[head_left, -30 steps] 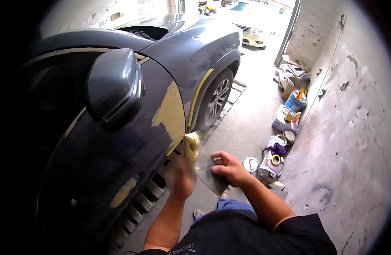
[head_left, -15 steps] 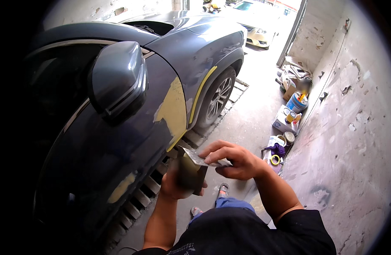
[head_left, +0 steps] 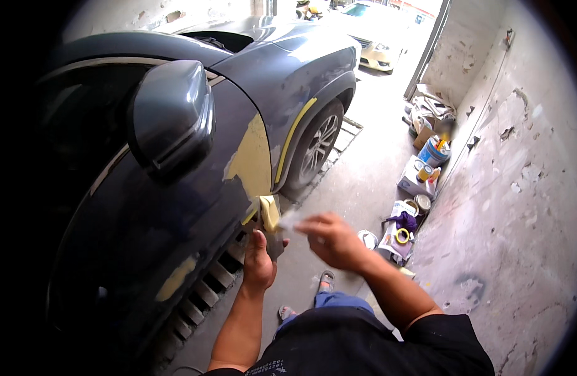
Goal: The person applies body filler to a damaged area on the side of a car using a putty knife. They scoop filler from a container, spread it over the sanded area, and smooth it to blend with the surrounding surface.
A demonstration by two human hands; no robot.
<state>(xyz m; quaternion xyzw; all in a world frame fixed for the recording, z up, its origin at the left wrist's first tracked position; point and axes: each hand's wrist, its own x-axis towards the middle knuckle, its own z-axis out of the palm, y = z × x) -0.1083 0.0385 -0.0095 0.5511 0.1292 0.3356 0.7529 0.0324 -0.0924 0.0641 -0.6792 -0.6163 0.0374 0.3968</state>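
My left hand [head_left: 259, 266] grips a flat putty board [head_left: 277, 246], held upright in front of me. A lump of pale yellow filler putty [head_left: 269, 212] lies on its upper part. Beside the putty, my right hand [head_left: 336, 241] pinches a thin pale putty spreader [head_left: 291, 222], smeared by motion; I cannot tell whether it touches the lump. Just beyond the board is the dark grey car door [head_left: 194, 207], with a large yellow filler patch [head_left: 251, 160] by its front edge and a smaller patch [head_left: 177, 280] lower down. A yellow strip [head_left: 293, 135] follows the wheel arch.
The side mirror [head_left: 174, 116] juts out at left, and the front wheel [head_left: 317, 144] stands ahead. Along the right wall [head_left: 520, 207] are a blue bucket [head_left: 434, 152], a box [head_left: 415, 177], cans and a yellow tape roll [head_left: 402, 235]. A white car [head_left: 376, 47] stands outside.
The putty board has turned, so its yellow lump now shows where its dark side did before. My right hand has shifted slightly left and down, with the spreader now blurred.
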